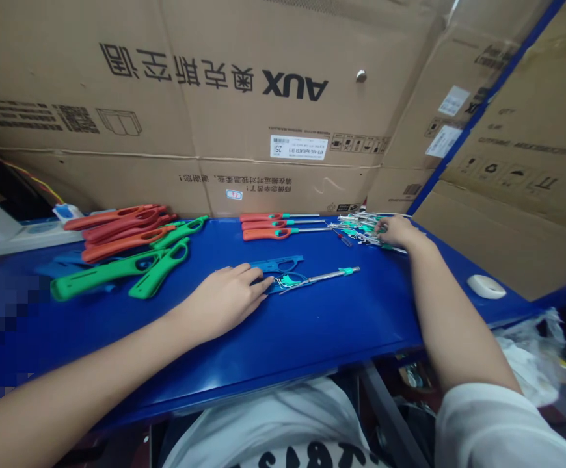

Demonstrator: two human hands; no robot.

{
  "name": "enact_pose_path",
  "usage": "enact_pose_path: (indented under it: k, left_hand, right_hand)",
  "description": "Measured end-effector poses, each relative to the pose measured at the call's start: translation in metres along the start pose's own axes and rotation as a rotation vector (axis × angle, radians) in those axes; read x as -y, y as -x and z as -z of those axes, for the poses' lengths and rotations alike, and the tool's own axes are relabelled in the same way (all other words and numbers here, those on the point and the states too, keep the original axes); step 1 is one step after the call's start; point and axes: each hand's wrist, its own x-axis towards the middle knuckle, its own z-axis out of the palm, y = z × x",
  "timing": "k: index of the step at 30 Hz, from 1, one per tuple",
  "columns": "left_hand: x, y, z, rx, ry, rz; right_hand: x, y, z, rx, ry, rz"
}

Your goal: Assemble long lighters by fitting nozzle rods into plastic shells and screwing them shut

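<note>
My left hand (224, 299) rests flat on the blue table (312, 325), its fingertips on a blue lighter shell (278, 266) that holds a metal tube with a teal collar (326, 277). My right hand (396, 230) reaches to the far right and curls over a pile of several metal tube assemblies with teal parts (358, 225). Its fingertips are hidden among them, so I cannot tell whether it grips one.
Orange lighter shells (121, 229) and green lighter shells (131, 266) lie at the left. Three orange-handled assembled lighters (273, 225) lie at the back centre. Cardboard boxes (263, 97) wall the back and right. A white oval object (486, 286) sits at the table's right edge.
</note>
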Motion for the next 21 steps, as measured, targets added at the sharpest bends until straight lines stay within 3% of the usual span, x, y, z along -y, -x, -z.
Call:
enact_pose_path:
  k: [11,21]
  left_hand:
    - [-0.007,0.0,-0.007,-0.013,-0.117,-0.044]
    - [0.007,0.001,-0.003,-0.033,0.21,0.015]
  right_hand:
    - [0.003,-0.004,-0.009,0.017,-0.018,0.018]
    - [-0.003,-0.012,-0.017,-0.001,-0.028,0.016]
